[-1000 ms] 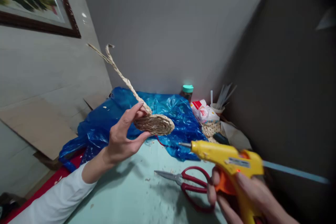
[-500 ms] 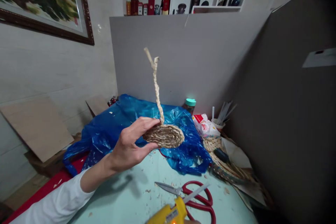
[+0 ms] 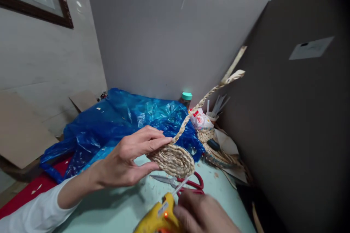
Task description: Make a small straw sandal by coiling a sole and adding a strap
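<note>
My left hand (image 3: pixel 131 154) pinches a flat oval coil of braided straw (image 3: pixel 175 160), fingers on top and thumb below. The loose end of the braid (image 3: pixel 191 114) leaves the coil at my fingertips and slants up to the right, splitting in two at its tip. Below the coil is a yellow glue gun (image 3: pixel 157 213) with a lit orange light and a translucent glue stick (image 3: pixel 181 185) standing out of it. My right hand (image 3: pixel 203 211), curled and smeared by motion, is against the gun's right side; its grip is unclear. Behind lie red-handled scissors (image 3: pixel 198 182).
A crumpled blue plastic bag (image 3: pixel 125 113) covers the table's back. To the right are a woven basket (image 3: pixel 216 158), a cup of glue sticks (image 3: pixel 212 116) and a green-lidded jar (image 3: pixel 186 98). A grey panel (image 3: pixel 153 43) and a dark panel (image 3: pixel 295 109) bound the table.
The view has tilted down and shifted right. The braid's loose end has swung from upright to slanting right, and the coil faces me more. My right hand has come further into view beside the glue gun.
</note>
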`<act>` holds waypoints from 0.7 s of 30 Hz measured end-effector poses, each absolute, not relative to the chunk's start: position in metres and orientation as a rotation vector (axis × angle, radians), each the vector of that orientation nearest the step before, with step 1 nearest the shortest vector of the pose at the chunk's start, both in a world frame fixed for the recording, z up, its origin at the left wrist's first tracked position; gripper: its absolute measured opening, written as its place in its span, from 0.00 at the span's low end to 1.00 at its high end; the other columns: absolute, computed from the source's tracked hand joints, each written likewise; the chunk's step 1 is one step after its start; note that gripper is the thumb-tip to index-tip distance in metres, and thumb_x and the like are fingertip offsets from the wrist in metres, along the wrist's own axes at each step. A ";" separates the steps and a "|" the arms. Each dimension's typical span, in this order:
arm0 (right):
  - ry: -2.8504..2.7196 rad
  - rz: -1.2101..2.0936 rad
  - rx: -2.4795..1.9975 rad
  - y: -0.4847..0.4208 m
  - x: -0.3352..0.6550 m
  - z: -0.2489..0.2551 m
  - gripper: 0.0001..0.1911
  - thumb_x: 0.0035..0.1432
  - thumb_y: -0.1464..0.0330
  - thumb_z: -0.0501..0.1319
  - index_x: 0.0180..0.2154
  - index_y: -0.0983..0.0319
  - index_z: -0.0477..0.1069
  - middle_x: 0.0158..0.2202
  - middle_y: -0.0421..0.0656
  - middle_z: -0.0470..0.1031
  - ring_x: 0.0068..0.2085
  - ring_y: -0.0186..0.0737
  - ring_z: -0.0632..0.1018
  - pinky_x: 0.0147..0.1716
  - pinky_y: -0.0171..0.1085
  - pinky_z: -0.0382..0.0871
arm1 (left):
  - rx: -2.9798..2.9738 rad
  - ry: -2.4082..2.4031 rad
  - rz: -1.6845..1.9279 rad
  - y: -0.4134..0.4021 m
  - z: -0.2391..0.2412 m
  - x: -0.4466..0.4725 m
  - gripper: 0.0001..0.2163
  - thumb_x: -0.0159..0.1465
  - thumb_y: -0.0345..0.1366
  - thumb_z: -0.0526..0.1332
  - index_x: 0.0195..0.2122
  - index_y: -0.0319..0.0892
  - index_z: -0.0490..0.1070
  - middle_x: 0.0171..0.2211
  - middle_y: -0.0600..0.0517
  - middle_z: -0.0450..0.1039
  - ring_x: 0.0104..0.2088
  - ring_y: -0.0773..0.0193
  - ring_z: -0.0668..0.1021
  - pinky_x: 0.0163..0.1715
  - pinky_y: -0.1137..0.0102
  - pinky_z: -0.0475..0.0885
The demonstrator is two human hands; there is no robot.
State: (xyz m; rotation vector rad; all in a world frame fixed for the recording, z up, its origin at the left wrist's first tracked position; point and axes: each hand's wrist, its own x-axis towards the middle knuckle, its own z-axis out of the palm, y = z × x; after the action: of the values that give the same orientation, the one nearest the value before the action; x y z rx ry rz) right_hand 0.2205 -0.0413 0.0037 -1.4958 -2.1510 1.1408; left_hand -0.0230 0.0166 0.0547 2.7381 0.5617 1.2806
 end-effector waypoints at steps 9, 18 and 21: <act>-1.379 1.225 -0.856 -0.038 0.245 0.027 0.17 0.64 0.63 0.62 0.54 0.56 0.71 0.55 0.45 0.73 0.55 0.43 0.75 0.52 0.38 0.72 | 2.756 0.387 0.918 0.009 0.041 -0.009 0.25 0.60 0.25 0.64 0.60 0.35 0.66 0.49 0.38 0.74 0.52 0.54 0.75 0.55 0.58 0.71; -1.417 1.135 -0.894 -0.042 0.248 0.029 0.07 0.66 0.66 0.61 0.42 0.55 0.78 0.43 0.40 0.79 0.45 0.38 0.80 0.42 0.30 0.76 | 2.769 0.327 0.775 0.006 0.038 -0.004 0.26 0.62 0.27 0.64 0.61 0.37 0.64 0.50 0.38 0.75 0.52 0.55 0.75 0.55 0.57 0.70; -1.567 0.903 -1.000 -0.042 0.253 0.031 0.08 0.66 0.67 0.61 0.41 0.53 0.79 0.43 0.38 0.80 0.45 0.36 0.80 0.42 0.26 0.75 | 2.752 0.358 0.813 0.009 0.037 -0.005 0.27 0.61 0.27 0.64 0.62 0.39 0.63 0.50 0.39 0.75 0.52 0.54 0.75 0.55 0.56 0.71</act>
State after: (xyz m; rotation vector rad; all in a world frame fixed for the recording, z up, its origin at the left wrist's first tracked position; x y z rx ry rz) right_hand 0.2528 -0.0418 0.0308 -1.0000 -1.5669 0.9034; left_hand -0.0054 0.0089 0.0371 2.7516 0.3579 0.8131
